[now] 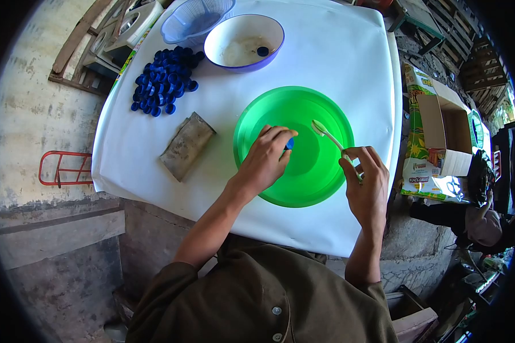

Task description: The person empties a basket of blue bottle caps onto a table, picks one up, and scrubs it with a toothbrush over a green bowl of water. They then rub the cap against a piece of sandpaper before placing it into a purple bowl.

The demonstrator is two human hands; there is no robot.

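Over the green basin (252, 114) my left hand (267, 157) pinches a blue bottle cap (290, 144) between its fingers; part of the cap is hidden by them. My right hand (366, 183), at the basin's right rim, grips a toothbrush (332, 137) by its handle, bristle head pointing up and left over the basin. The brush and the cap are apart. A heap of blue bottle caps (165, 80) lies on the white table cover to the upper left. One more blue cap (262, 51) sits inside a white bowl with a purple outside (226, 37).
A folded grey-brown cloth (187, 146) lies left of the basin. At the table's far side stands a pale blue plastic basket (191, 23). An open cardboard box (446, 128) is off to the right, with a person (483, 223) nearby. A red metal frame (66, 168) is at the left wall.
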